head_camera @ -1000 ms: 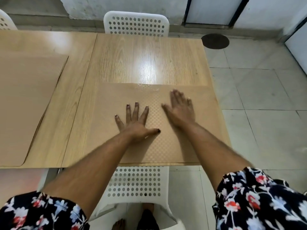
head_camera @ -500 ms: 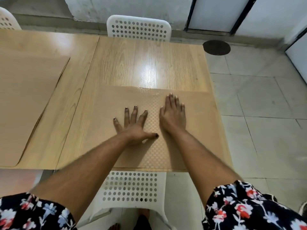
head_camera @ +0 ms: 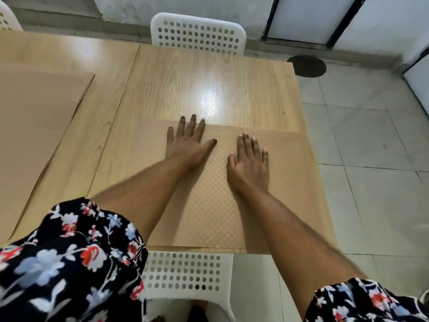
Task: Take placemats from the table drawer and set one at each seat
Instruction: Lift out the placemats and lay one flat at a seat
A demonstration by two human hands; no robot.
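The left hand (head_camera: 188,145) has slid up to the far edge of the placemat (head_camera: 287,173). The right hand (head_camera: 249,167) moved apart. Both grips lie wide and flat, holding nothing, pressing the placemat on the surface (head_camera: 209,80).

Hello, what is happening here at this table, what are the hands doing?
A person is laying a tan, checker-textured placemat on the light wooden table, at the seat with the near white perforated chair. The left hand and the right hand both lie flat and open on the mat, pressing it down. Another tan placemat lies on the table to the left. A second white chair stands at the far side.
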